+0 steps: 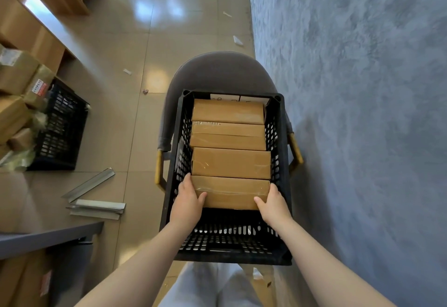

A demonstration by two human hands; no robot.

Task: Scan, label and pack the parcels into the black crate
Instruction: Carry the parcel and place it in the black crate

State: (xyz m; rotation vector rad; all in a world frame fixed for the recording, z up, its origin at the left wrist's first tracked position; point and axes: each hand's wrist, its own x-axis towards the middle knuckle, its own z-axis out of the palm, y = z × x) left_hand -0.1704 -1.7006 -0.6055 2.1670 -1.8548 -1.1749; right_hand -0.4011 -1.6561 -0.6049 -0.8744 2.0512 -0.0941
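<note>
Both hands (187, 200) grip taped cardboard parcel (231, 193).

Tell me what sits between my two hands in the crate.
In the head view, a taped brown parcel lies between the left hand and right hand, both gripping its ends inside the black crate.

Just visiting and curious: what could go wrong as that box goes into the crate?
The crate sits on a chair and overhangs its seat, so a push might tip it. Both hands grip the box by its ends beside the crate walls, so fingers could get pinched.
</note>
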